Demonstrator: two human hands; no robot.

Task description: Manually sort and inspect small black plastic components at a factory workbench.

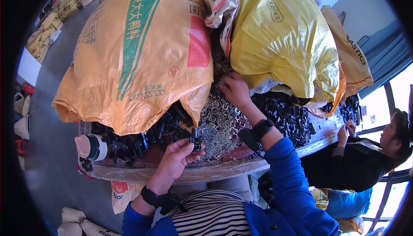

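Squarely between thumb and fingertips, the left hand (178,154) pinches a small black plastic part (196,141), blocky and smooth, with a narrow upright stem; the fingers are clamped on it, just above the table's near edge and in front of a heap of metal pieces (217,124). Those pieces are thin, shiny loops, squarish farther back, finer and grainier toward the front. Over the back of the heap bends the right hand (235,90), its fingers curled downward; the fingertips are partly hidden, so I cannot tell whether they close on anything.

Glossy black pieces (133,143) lie jumbled left of the metal, chunky and tubular, while smaller, flatter black pieces (286,118) spread to its right. Near the left corner sits a round container (95,147) with a pink top. Wrinkled clear film wraps the rim of the table (180,174).

Behind, a bulging orange woven sack (159,59) with a green stripe and a red block slumps over the left pieces; beside it bulges a shinier, creased yellow sack (284,42). At the right, another person (348,163) in dark clothing holds both hands raised close together. Pale, lumpy bags (45,29) line the smooth grey floor (56,107).
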